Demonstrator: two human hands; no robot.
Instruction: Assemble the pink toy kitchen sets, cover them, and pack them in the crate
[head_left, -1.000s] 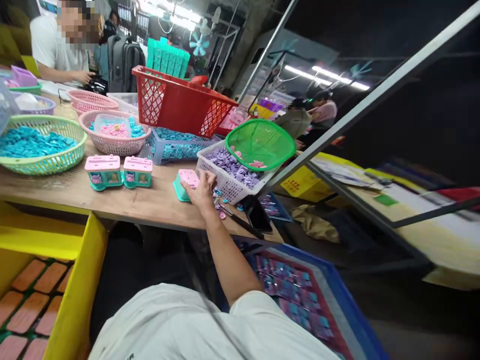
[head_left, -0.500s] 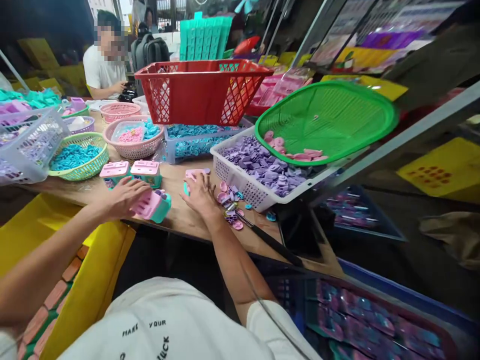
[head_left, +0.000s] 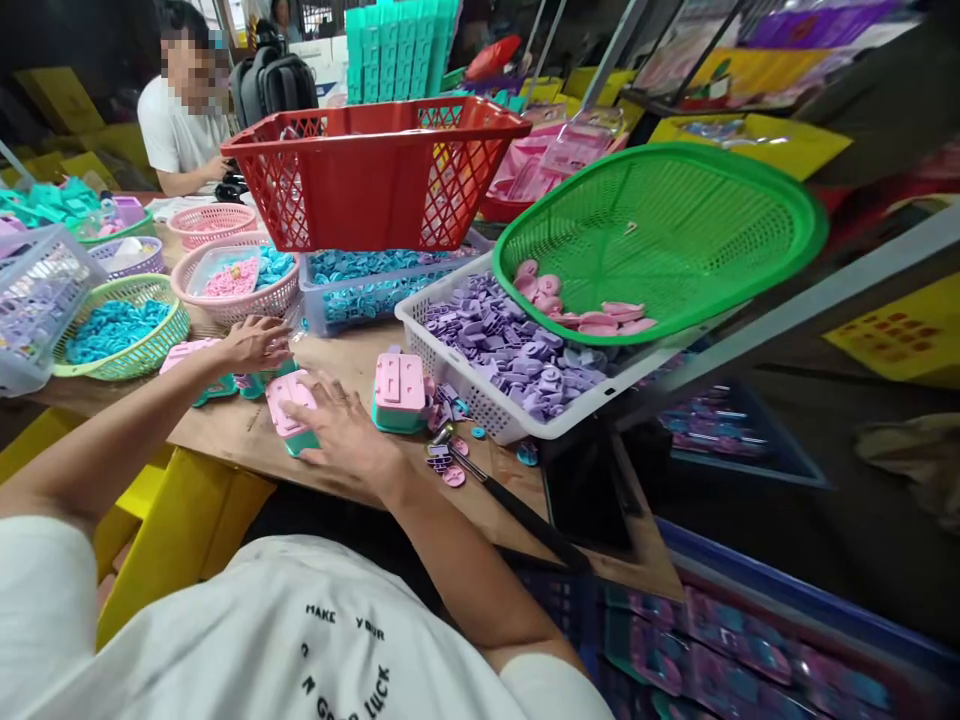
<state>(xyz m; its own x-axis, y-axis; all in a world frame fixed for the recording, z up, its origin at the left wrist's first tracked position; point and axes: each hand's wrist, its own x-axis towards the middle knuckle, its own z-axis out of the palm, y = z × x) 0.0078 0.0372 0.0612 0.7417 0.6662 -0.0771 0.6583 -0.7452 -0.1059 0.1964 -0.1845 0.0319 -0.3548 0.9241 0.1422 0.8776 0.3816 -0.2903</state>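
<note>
My left hand (head_left: 259,345) is over a small pink-and-teal plastic box in the row at the left, its fingers curled down around it and hiding most of it. My right hand (head_left: 341,420) grips the right side of another such box (head_left: 285,400), which has a pink lid and a teal base and sits near the table's front edge. To the right of that hand stands a third box (head_left: 400,385), upright, pink side up. A further box (head_left: 187,355) is partly covered by my left forearm. Beside the third box lies a hammer (head_left: 517,505) among small pink and purple parts (head_left: 452,475).
Behind are a red basket (head_left: 367,190), a clear bin of blue parts (head_left: 360,285) and pink baskets (head_left: 217,300). A white crate (head_left: 480,415) of purple pieces bears a tilted green basket (head_left: 675,220). At left stands a green basket (head_left: 124,365) of blue parts. Another person (head_left: 180,130) sits across.
My right hand has left the right-hand box and moved left to the middle one. My left hand has let go of that middle box and moved back to one in the row. The view has shifted.
</note>
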